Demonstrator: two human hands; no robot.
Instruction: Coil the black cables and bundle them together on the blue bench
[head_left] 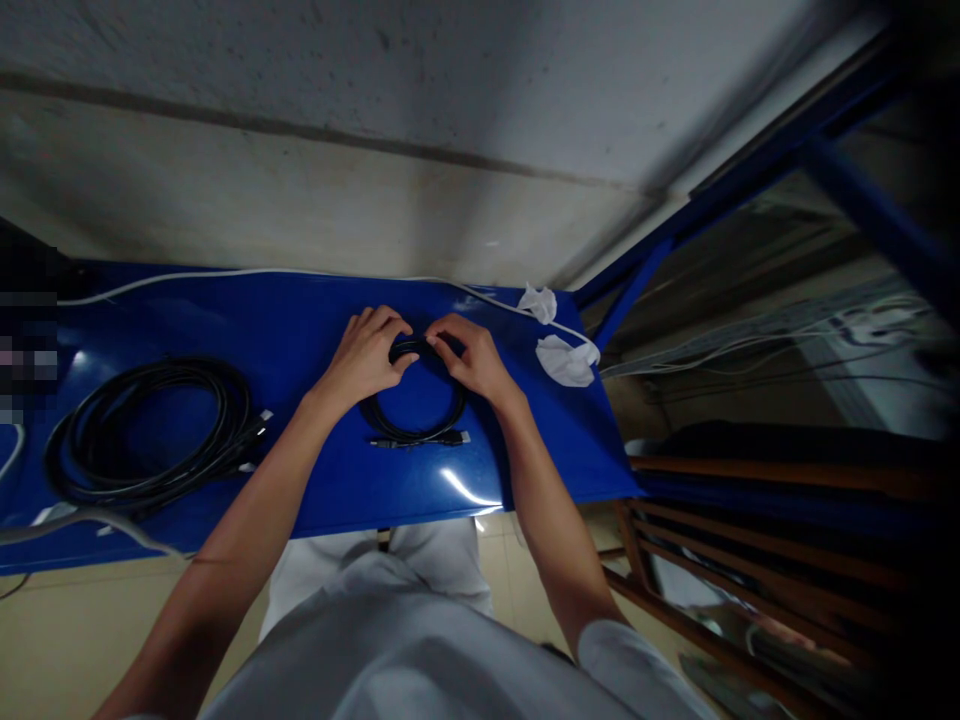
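Lying on blue table [420, 492]: one black cable [420, 437], coiled. Left hand [367, 352] half-open about its far edge; right hand [475, 358] there too, thumb and forefinger nearly meeting, hold unclear. Possible fault: loops springing apart, from slack fingers and the cable's stiffness.

The small cable coil [416, 437] lies around the middle of the bench [307, 310], its plug [454, 437] on the near side. The left fingers [390, 318] and right fingers [446, 326] are at its far side. Left of it on the bench lies the larger cable coil [232, 410], with a thick cord [90, 515] nearer. A thin cord [300, 271] runs along the far edge, before the wall [300, 190], bending nearer at the right end beside two crumpled tissues [566, 362].
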